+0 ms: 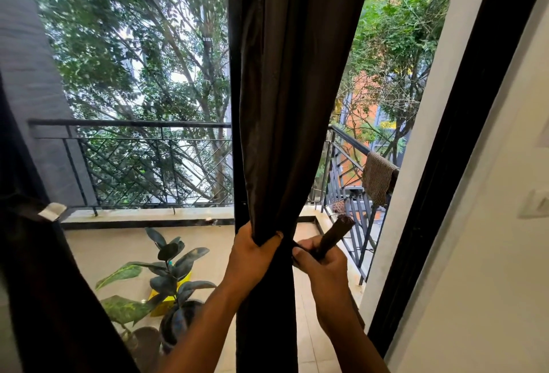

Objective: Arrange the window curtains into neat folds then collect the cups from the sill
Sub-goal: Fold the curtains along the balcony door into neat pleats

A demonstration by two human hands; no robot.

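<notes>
A dark brown curtain (285, 90) hangs down the middle of the glass door, gathered narrow at waist height. My left hand (252, 254) grips the bunched folds from the left. My right hand (318, 259) holds a dark tie-back strap (334, 236) just right of the gathered cloth, its free end sticking up and to the right. A second dark curtain (35, 268) hangs at the left edge, with a pale tab on it. No cups are in view.
Beyond the glass lies a tiled balcony with potted plants (166, 277), a yellow object and a black railing (133, 158). A brown cloth (378, 178) hangs over the right rail. A black door frame (451, 164) and a white wall with a switch (534, 203) stand on the right.
</notes>
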